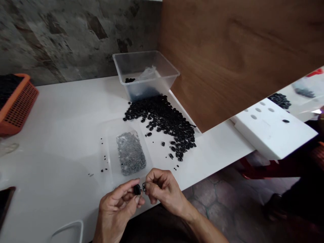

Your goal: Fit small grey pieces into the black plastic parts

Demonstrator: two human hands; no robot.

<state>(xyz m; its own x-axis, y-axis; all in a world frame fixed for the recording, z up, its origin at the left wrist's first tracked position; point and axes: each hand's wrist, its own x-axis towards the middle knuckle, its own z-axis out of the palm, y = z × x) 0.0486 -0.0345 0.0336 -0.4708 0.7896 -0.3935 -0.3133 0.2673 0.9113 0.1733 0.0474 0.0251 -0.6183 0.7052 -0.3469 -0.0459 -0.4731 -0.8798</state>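
Between thumb and fingers, my left hand (117, 204) pinches a small black oval part (137, 189). My right hand (164, 189) grips a smaller dark piece (144, 187) close beside it, with a thin bright bit showing between the two; whether they are joined I cannot tell. Both hands are at the table's front edge. Just beyond them lies a clear shallow tray (145, 143) with many small grey metal pins (131, 153). Behind it and to the right spreads a heap of black oval parts (172, 121).
A clear plastic bin (149, 82) stands behind the heap. A brown wooden board (227, 60) rises at the right. An orange basket (19, 108) sits at the far left, a dark flat object (6, 204) near the left edge. Right of the board is a white foam block (275, 128), near another person.
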